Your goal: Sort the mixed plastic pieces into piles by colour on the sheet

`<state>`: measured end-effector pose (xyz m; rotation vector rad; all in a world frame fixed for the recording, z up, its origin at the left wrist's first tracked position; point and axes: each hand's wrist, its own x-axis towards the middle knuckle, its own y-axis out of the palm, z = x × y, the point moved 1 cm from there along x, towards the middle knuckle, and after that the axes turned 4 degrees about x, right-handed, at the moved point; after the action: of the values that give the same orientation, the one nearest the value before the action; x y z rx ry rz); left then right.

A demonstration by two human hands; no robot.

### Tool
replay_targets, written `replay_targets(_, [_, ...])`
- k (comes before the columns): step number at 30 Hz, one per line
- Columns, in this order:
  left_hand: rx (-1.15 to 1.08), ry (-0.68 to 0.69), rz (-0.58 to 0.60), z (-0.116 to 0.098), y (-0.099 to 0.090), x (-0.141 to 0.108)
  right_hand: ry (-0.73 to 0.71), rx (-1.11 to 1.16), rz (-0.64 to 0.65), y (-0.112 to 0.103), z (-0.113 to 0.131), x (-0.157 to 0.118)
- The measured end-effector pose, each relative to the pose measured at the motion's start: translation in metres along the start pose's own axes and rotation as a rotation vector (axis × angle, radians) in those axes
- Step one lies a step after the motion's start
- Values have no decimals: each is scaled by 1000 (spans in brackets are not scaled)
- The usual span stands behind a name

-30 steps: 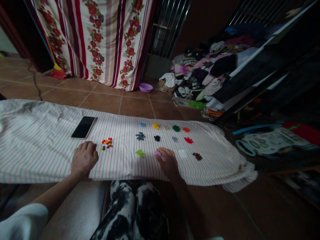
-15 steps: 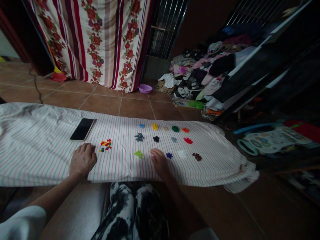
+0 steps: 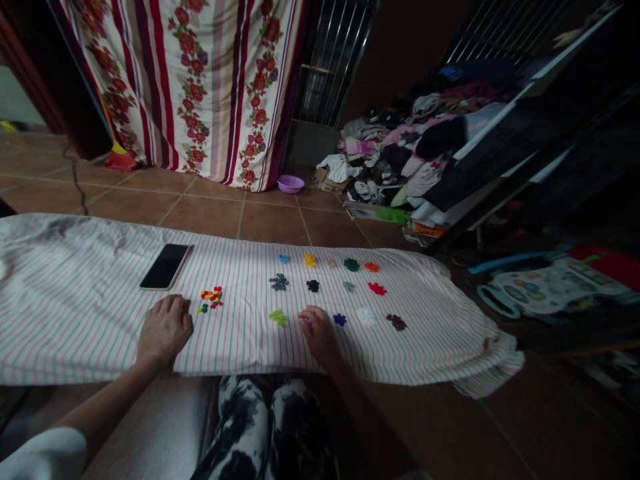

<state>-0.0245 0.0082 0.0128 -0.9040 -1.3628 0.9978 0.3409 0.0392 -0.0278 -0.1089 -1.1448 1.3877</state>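
Observation:
My right hand rests on the striped cloth, its fingers bent and pinched around small purple plastic pieces, largely hidden beneath them. To its left lies a lime green pile, to its right a dark blue pile. My left hand lies on the cloth with fingers curled under, fingertips out of sight. Just right of that hand is a mixed pile of red, yellow and green pieces. A phone with a dark screen lies beyond my left hand.
Other single-colour piles sit in rows, among them dark grey, black, white and brown. Past the table are a purple basin, a floral curtain and heaped clothes. A toy panel stands right.
The whole scene sits slightly lower in the picture. Both hands hold nearly the same places on the cloth, and the piles look unchanged.

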Motion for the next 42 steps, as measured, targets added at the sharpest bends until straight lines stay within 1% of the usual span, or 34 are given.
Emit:
replay_targets(3, [4,-10,-5,0,1,0,-10,21,30,-2,2,2])
replay_targets(5, [-2,-8,-6,0,0,0,-22,40,28,-3,5,3])
replay_targets(8, [-20,-5,3,0,-2,0,-68,57,-33,-9,9,4])
replay_targets(10, [-31,-6,8,-1,-4,0,-88,41,-91,-17,7,3])
replay_targets(13, [-39,-4,7,-2,-7,0,-39,-40,-154,-33,-8,0])
replay_targets(15, [-37,-10,7,-2,-7,0,20,-93,-163,-44,-23,-3])
replay_targets(18, [-45,-25,14,-3,-8,0,84,-136,-134,-54,-44,-8])
replay_targets(21, [-65,-25,15,-4,-9,0,114,-130,-76,-56,-53,-13])
replay_targets(23, [-66,-21,18,-4,-10,0,130,-106,-48,-55,-53,-16])
replay_targets(26, [-48,-21,27,-4,-11,-1,142,-76,-43,-54,-48,-20])
replay_targets(30, [-26,-19,46,-3,-9,-1,115,-48,-53,-55,-42,-21])
replay_targets(36, [-25,-17,42,-2,-6,0,79,-9,-30,-56,-41,-20])
replay_targets(39, [-17,-1,37,-2,-6,-1,78,28,-54,-58,-42,-19])
replay_targets(42, [6,5,22,-1,-5,-1,92,48,-110,-67,-44,-16])
